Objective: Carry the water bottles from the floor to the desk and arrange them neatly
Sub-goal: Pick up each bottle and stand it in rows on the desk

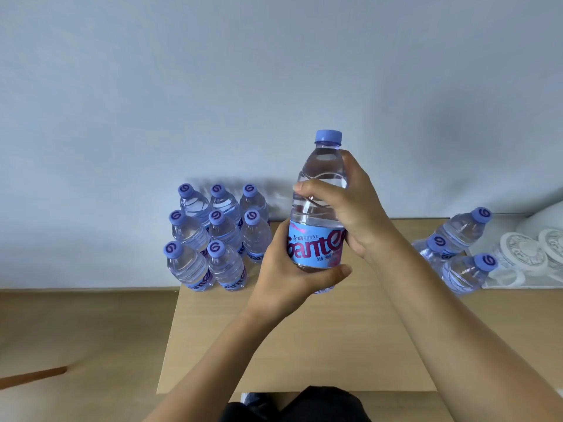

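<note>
Head view: your left hand (285, 269) and right hand (350, 205) grip the upright water bottle (318, 208) (cap up); the open slot in the bottle cluster (213, 236) lies left, at the desk (304, 345) rear-left corner.

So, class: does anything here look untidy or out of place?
Yes. Eight bottles stand in tidy rows at the desk's left, but three bottles on the right look scattered and lean at odd angles.

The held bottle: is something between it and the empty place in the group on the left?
Nothing visible. Both hands hold the bottle above the desk; the gap at the group's front right corner is open.
</note>
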Demonstrator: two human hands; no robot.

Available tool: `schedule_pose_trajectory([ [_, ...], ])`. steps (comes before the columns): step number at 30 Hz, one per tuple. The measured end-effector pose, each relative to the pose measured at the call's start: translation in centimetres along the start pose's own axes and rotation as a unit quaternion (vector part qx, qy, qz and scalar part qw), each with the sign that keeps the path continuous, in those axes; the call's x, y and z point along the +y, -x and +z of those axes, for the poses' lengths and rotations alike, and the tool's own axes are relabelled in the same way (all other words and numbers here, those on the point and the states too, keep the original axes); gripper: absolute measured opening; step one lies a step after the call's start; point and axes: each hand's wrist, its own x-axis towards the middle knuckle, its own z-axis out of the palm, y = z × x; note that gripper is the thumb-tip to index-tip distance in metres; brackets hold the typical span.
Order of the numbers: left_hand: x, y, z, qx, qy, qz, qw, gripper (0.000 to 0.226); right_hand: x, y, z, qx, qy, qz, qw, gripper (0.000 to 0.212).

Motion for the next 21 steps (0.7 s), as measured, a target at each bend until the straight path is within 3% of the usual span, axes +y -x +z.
schedule_pose_trajectory([
  [8,-2.2,1.2,-1.2,-0.054,0.074,-0.104,0.99,0.056,3.7,0.3,-0.7,-0.117,-0.176,0.125,0.969,0.037],
  [16,-4.0,2.1,-1.3,0.017,0.027,-0.125,0.992,0.053,5.7,1.4,0.4,-0.041,-0.038,0.098,0.994,0.039],
  [21,-4.7,2.3,-1.6,0.01,0.024,-0.131,0.991,0.052,6.5,1.6,1.0,-0.012,-0.012,0.109,0.994,0.042],
])
